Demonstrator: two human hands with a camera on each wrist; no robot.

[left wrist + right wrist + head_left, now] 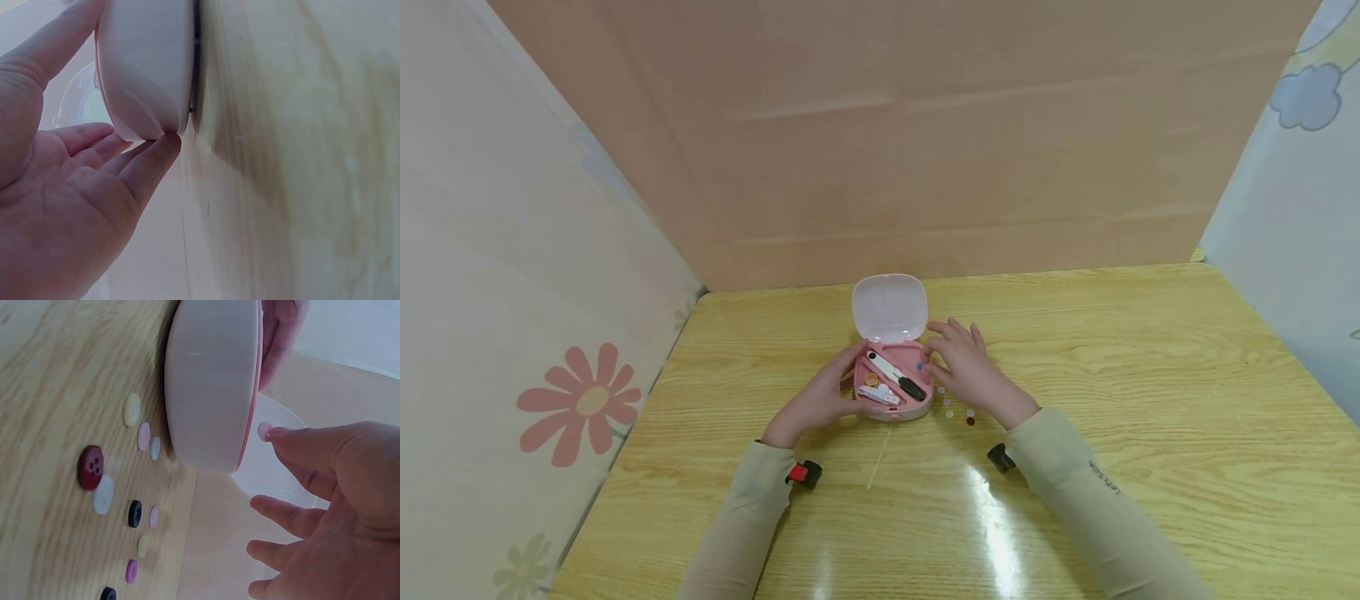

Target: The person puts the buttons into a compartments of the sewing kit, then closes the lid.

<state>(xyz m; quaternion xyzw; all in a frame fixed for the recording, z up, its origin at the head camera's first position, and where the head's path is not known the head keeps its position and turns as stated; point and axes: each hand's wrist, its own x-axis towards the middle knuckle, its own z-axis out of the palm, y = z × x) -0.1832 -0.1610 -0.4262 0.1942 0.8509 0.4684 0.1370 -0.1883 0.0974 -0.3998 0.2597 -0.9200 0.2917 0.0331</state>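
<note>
An open pink case lies mid-table with its pale lid standing up behind it. Inside lie a black-and-white tool and small orange and pink bits. My left hand rests against the case's left side, with straight fingers at its lower edge and the thumb along its wall. My right hand is at the right rim and pinches a small pink button just above the case. Several loose buttons lie on the table beside it, among them a dark red one.
The wooden table is walled in by a tan board behind and patterned panels at both sides. A thin pale stick or thread lies in front of the case. Small cameras sit on both wrists.
</note>
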